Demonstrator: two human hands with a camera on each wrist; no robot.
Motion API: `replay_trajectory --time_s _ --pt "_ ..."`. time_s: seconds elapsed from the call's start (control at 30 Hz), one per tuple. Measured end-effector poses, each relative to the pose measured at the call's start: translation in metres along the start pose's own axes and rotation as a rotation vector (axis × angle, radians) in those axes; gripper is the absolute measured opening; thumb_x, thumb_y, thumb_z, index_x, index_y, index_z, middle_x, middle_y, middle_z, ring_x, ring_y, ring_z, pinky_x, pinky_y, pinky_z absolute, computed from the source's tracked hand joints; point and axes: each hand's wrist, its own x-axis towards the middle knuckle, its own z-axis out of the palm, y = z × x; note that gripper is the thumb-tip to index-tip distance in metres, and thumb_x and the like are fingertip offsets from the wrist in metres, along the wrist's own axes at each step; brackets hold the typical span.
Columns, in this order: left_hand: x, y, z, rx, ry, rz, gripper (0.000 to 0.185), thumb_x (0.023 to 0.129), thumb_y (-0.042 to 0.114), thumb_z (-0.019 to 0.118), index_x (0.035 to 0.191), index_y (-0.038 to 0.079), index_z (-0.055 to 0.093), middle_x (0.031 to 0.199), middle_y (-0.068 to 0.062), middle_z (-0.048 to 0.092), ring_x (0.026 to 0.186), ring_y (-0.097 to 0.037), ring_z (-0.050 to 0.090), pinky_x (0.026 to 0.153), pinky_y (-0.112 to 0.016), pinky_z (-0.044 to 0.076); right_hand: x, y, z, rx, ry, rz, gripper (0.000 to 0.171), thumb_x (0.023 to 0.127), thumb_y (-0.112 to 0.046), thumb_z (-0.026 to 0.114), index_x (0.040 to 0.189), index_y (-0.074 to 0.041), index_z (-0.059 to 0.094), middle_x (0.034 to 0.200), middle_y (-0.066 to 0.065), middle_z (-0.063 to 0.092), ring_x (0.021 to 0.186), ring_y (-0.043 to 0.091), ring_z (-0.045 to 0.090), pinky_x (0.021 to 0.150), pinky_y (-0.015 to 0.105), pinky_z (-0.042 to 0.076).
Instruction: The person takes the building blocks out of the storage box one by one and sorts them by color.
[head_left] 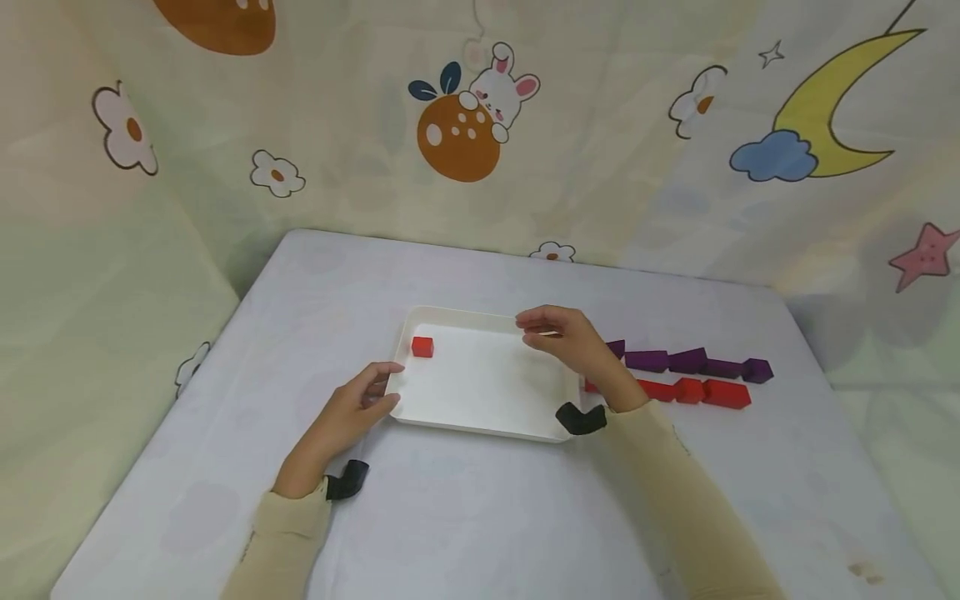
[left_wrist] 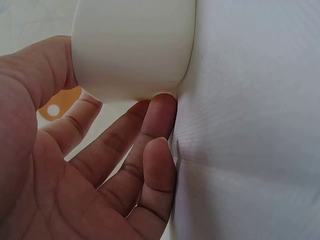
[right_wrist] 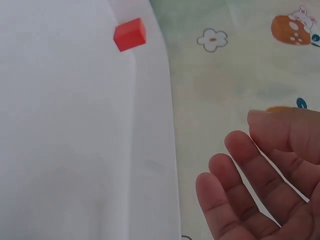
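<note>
Our left hand [head_left: 358, 408] rests with relaxed, open fingers touching the near-left corner of the white tray [head_left: 480, 421]; a nudge there could slide it on the worktop [head_left: 465, 517]. One red cube [head_left: 422, 347] sits in the tray's far-left corner. Our right hand [head_left: 564, 337] hovers loosely open and empty over the far rim; swinging back, its sleeve might scatter the purple blocks [head_left: 686, 361] and red blocks [head_left: 701, 391] alongside.

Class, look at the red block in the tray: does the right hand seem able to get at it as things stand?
Probably yes. The right hand hangs open above the tray, and the bare tray floor between it and the red block holds nothing in the way.
</note>
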Motion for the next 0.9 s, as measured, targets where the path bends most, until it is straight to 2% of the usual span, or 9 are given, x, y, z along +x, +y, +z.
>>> replay_trajectory --time_s 0.2,0.53,0.73,0.9 --pt "0.0 0.0 0.0 -0.006 0.005 -0.002 0.044 0.106 0.016 0.067 0.149 0.014 0.057 0.147 -0.022 0.064 0.123 -0.035 0.065 0.101 -0.05 0.053 0.026 -0.008 0.023 0.06 -0.057 -0.03 0.033 0.102 0.002 0.07 0.134 0.01 0.067 0.133 0.028 0.07 0.123 0.041 0.068 0.106 0.047 0.056" --pt "0.0 0.001 -0.001 0.005 0.011 -0.003 0.045 0.106 0.015 0.067 0.149 0.013 0.058 0.146 -0.022 0.064 0.121 -0.034 0.065 0.1 -0.05 0.053 0.056 -0.01 0.064 0.211 -0.08 0.102 0.035 0.102 0.003 0.07 0.136 0.007 0.068 0.137 0.026 0.069 0.123 0.035 0.069 0.108 0.04 0.055" --pt "0.001 0.0 -0.001 0.01 0.008 -0.023 0.045 0.106 0.016 0.067 0.15 0.015 0.057 0.147 -0.022 0.064 0.12 -0.034 0.065 0.098 -0.049 0.053 0.069 -0.007 0.092 0.246 -0.107 0.103 0.035 0.099 0.004 0.073 0.133 0.008 0.069 0.132 0.024 0.072 0.12 0.033 0.07 0.102 0.032 0.057" --pt "0.002 0.0 0.0 0.012 0.006 -0.013 0.044 0.106 0.016 0.067 0.149 0.014 0.057 0.147 -0.022 0.064 0.121 -0.035 0.065 0.099 -0.05 0.054 0.077 -0.004 0.109 0.23 -0.119 0.097 0.036 0.095 0.006 0.076 0.131 0.009 0.07 0.126 0.021 0.075 0.116 0.032 0.072 0.1 0.033 0.058"
